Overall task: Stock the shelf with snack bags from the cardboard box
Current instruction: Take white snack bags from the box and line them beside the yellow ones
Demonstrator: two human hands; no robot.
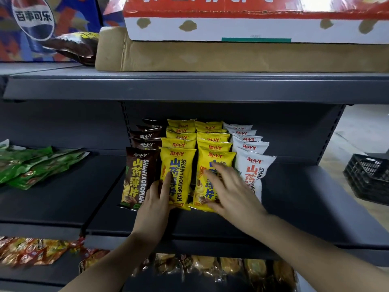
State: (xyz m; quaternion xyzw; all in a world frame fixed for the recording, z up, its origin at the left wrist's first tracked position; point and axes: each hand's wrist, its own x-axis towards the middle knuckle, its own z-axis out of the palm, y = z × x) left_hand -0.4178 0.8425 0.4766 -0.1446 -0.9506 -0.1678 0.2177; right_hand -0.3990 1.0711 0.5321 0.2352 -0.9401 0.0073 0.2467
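Straightening step, we judged: left hand (156,199) pinched the edge of the left yellow bag (181,165) on the middle shelf (294,207); right hand (229,192) lay spread flat on the right yellow bag (200,192). Next move likely called for pressing both rows back evenly.

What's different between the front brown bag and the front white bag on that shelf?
The brown bag is dark with yellow lettering; the white bag has red lettering. The brown bag stands leftmost, the white bag rightmost. The brown bag shows almost whole beside the left hand, which pinches a yellow bag; the right hand covers the white bag's lower left. Both front their rows and bear the same logo.
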